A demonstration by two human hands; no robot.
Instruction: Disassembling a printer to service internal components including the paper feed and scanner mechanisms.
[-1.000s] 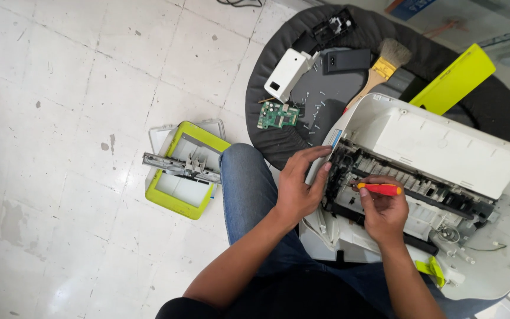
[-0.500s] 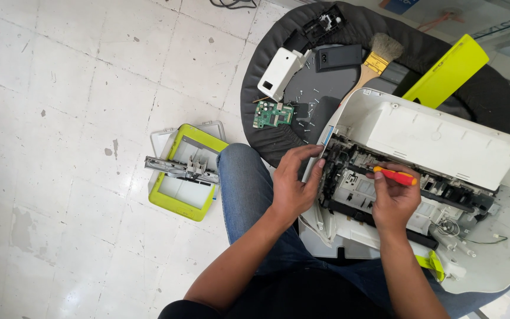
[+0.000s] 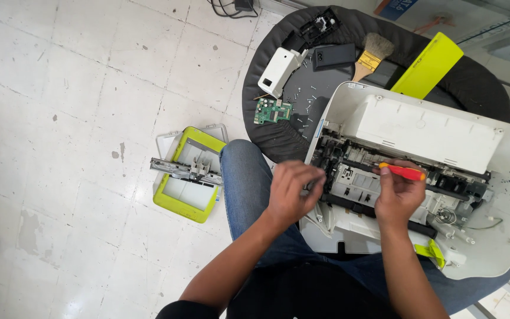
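left hand (image 3: pixel 290 192) – half-curled, empty, at printer (image 3: pixel 420 136) edge | right hand (image 3: pixel 398 195) – gripping screwdriver (image 3: pixel 402 172)

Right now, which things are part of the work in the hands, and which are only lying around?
In the work:
- left hand at the edge of the open printer
- right hand holding a red screwdriver

Lying about:
- green circuit board
- brush
- yellow-green panel
- white cover piece
- yellow-green tray on the floor
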